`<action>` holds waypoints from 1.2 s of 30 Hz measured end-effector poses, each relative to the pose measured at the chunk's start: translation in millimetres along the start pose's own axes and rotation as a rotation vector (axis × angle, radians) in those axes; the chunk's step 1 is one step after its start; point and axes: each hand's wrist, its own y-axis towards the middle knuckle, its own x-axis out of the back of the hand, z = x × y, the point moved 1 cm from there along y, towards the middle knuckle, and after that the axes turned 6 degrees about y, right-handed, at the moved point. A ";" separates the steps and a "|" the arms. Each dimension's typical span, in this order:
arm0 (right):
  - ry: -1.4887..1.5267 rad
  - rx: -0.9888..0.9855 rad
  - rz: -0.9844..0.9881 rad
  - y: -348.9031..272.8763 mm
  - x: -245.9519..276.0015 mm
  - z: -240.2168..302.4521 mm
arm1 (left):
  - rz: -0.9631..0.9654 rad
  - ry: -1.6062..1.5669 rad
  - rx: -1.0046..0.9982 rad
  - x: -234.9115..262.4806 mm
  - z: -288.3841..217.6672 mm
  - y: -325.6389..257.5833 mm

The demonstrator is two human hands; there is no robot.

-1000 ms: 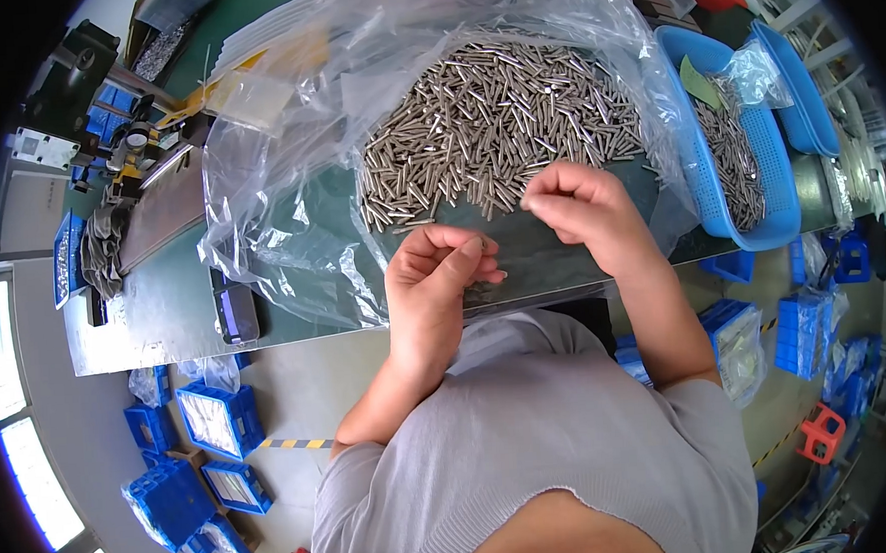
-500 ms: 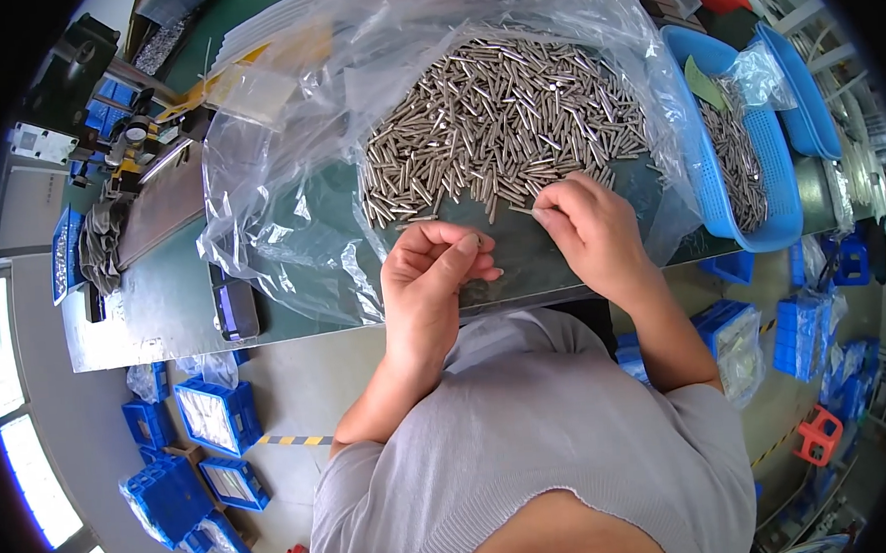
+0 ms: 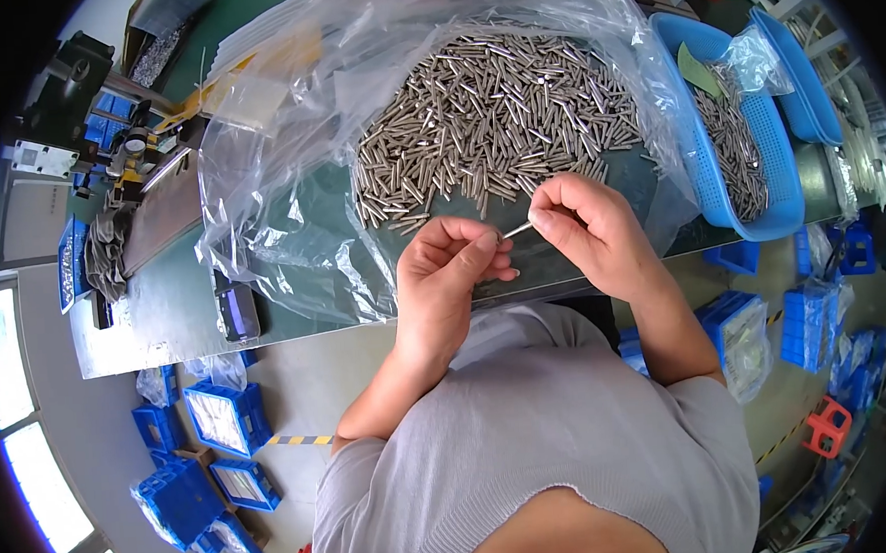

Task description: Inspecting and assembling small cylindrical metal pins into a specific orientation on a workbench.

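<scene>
Your right hand (image 3: 589, 227) pinches one slim metal pin (image 3: 517, 230) between thumb and forefinger, its free end meeting your left hand (image 3: 453, 276), whose fingers are curled nearly closed, apparently to receive it. Both work at the near edge of the pin heap (image 3: 495, 114) spread on a clear plastic bag (image 3: 289, 204), which keeps loose pins within reach.

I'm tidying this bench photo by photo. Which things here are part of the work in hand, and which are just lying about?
In use:
right hand, pinching one metal pin
left hand, fingertips at that pin's end
heap of metal pins on the clear plastic bag

Lying about:
blue basket holding more pins
dark phone on the table
blue boxes on the floor
</scene>
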 end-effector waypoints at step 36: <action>-0.959 0.072 -0.693 -19.3 155.8 24.3 | 0.004 -0.057 -0.079 3.1 1.5 7.3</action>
